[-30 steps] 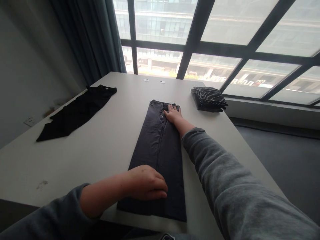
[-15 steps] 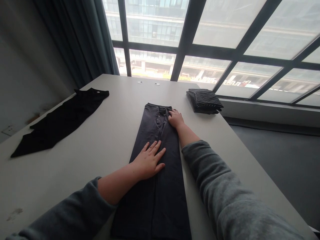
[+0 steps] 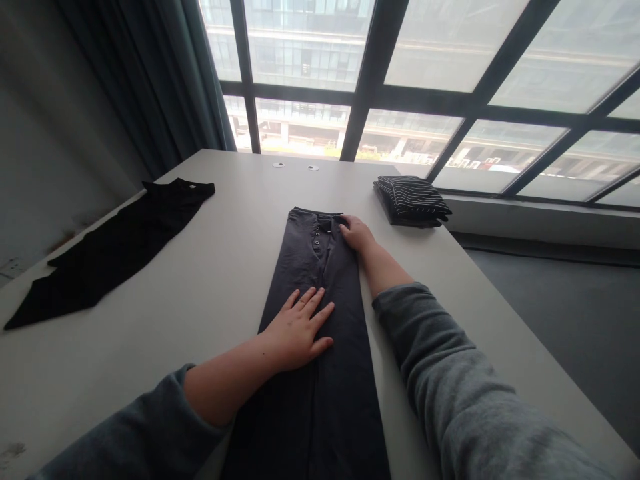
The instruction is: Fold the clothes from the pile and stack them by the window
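Observation:
Dark grey trousers (image 3: 300, 257) lie lengthwise before me, their waistband at the far end and several buttons along the open fly. My left hand (image 3: 299, 333) rests flat on the middle of them, fingers spread, palm down. At the far right corner of the waistband, my right hand (image 3: 357, 235) has its fingers and thumb closed on the cloth edge; the fingertips are partly hidden. The lower end of the trousers runs out of the bottom of the view.
Everything lies on a white table (image 3: 225, 267). Black trousers (image 3: 120, 250) are spread at the left. A folded striped dark garment (image 3: 413, 200) sits at the right edge. Beyond the table are a window (image 3: 310, 53) and a dark curtain (image 3: 150, 73).
My right hand has slid slightly outward to the right edge of the waistband. The left hand stays flat on the trousers, and the view has shifted a little.

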Tool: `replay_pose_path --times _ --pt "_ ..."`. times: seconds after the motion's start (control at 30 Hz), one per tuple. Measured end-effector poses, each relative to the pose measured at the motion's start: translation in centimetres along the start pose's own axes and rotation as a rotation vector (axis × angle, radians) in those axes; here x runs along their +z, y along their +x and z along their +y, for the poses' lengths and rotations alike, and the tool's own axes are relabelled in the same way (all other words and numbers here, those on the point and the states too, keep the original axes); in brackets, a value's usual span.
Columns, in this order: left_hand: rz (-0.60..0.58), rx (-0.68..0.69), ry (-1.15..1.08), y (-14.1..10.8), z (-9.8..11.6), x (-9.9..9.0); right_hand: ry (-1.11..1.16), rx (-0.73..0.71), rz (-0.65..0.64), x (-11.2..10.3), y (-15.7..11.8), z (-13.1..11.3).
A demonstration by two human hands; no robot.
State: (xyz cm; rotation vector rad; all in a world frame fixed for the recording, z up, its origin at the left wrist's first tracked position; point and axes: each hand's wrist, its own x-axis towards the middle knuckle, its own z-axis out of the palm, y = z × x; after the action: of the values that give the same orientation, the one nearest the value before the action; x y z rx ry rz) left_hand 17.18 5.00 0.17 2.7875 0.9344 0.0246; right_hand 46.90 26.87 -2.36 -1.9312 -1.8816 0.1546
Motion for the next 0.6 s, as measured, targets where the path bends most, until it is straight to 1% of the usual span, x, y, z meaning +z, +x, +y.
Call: replay_pose_path --times 0.1,0.2,0.3,0.37,0.43,0.47,0.5,0.53,0.6 --pt "0.003 -0.003 0.003 -0.1 0.0 0.1 0.057 0.002 0.091 -0.5 1.2 1.7" --pt "-0.023 0.006 -0.007 -0.4 -0.1 -0.4 0.055 0.047 0.129 -0.7 2.5 2.6" --pt "-0.089 0.026 -0.021 -0.1 -0.6 -2.3 0.051 0.073 0.154 -0.6 3.5 2.9" --pt "-0.144 0.048 -0.027 1.5 -1.3 -4.3 0.092 0.069 0.177 -0.6 3.8 2.9" --pt "-0.181 0.031 -0.032 4.8 -2.4 -6.5 0.152 0.060 0.182 -0.7 3.9 2.9" --pt "-0.190 -0.011 -0.035 7.1 -3.1 -7.4 0.178 0.057 0.175 -0.7 3.9 2.9" --pt "-0.158 -0.092 -0.034 9.8 -4.0 -8.2 0.200 0.056 0.167 -0.8 3.8 2.9" --pt "-0.078 -0.176 -0.027 12.6 -4.9 -8.7 0.214 0.052 0.158 -0.9 3.7 2.8" --pt "0.118 -0.318 -0.045 18.3 -7.0 -9.2 0.219 0.049 0.138 -1.0 3.6 2.7"
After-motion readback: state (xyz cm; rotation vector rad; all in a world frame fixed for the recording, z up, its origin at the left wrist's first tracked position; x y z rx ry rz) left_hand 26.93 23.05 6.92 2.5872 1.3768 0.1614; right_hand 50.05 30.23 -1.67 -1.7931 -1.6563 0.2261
